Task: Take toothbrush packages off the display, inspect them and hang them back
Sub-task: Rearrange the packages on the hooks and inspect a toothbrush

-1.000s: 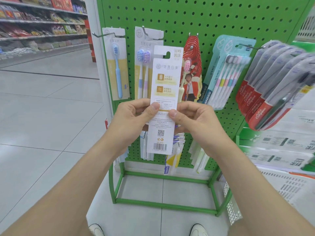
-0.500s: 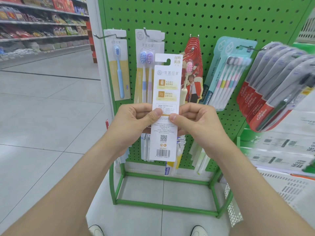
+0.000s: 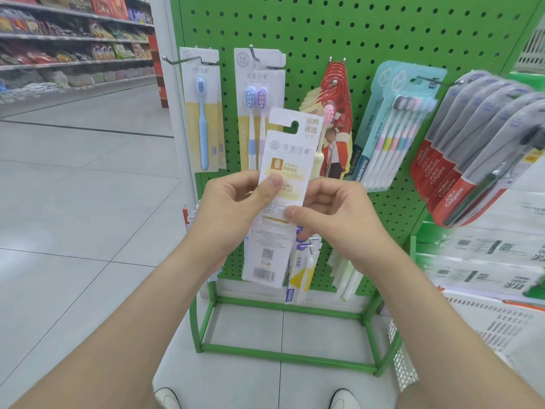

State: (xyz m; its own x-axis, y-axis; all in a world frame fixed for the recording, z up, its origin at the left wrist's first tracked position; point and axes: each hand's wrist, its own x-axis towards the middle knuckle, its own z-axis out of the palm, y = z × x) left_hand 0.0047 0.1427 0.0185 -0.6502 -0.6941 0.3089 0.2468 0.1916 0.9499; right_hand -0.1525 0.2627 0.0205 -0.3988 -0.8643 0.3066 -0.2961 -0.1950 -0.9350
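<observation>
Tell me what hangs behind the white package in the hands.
Behind the white package: the green pegboard, a two-brush pack at upper left, a pink-brush pack at right, a yellow pack below. Their covered parts are hidden.

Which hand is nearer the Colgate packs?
Right. The right hand pinches the package at its right edge, left of the Colgate packs; the left hand pinches its left edge, farther from them.

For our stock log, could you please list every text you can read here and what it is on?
"Colgate": on the red toothbrush packs hanging at the right.
Held package: Chinese print, too blurred to read.
Teal pack and white boxes: print too small or blurred to read.
</observation>
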